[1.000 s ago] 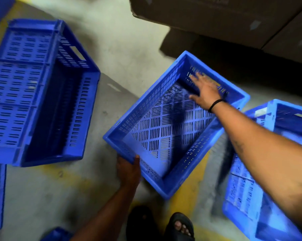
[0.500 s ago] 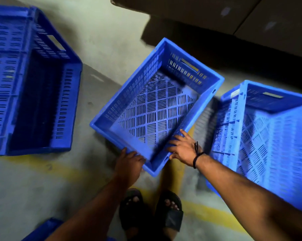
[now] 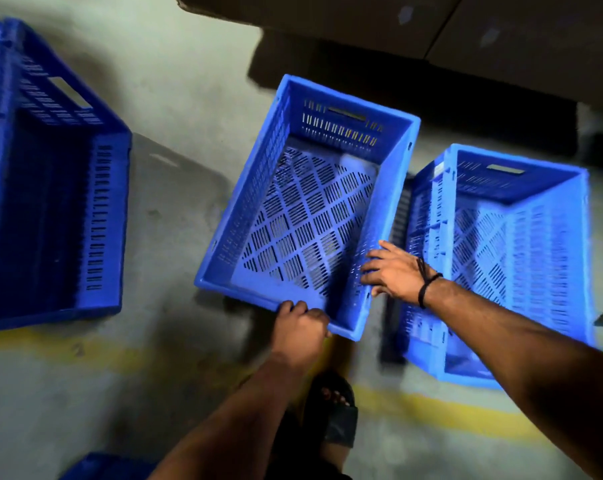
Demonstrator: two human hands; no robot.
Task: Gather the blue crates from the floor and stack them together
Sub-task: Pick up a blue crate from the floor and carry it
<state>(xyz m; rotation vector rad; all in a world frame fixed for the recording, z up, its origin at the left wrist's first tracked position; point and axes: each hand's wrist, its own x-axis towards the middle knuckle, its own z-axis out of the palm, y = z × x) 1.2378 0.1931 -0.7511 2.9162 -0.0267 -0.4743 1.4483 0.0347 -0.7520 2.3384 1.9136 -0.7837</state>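
A blue slotted crate (image 3: 303,216) lies open side up in the middle of the floor. My left hand (image 3: 302,329) grips its near rim, fingers curled over the edge. My right hand (image 3: 392,271) lies on the crate's right wall near the front corner, fingers spread over the rim. A second blue crate (image 3: 508,251) stands close to the right of it, partly behind my right forearm. A third, larger blue crate (image 3: 50,209) lies at the left, cut off by the frame's edge.
Dark cardboard boxes (image 3: 431,26) line the far side. A yellow line (image 3: 431,408) crosses the concrete floor near my sandalled feet (image 3: 334,410). A corner of another blue crate (image 3: 102,467) shows at the bottom left.
My right hand left the far end of the middle crate and came to its right wall near the front. The crate has swung round, now roughly parallel to the right crate.
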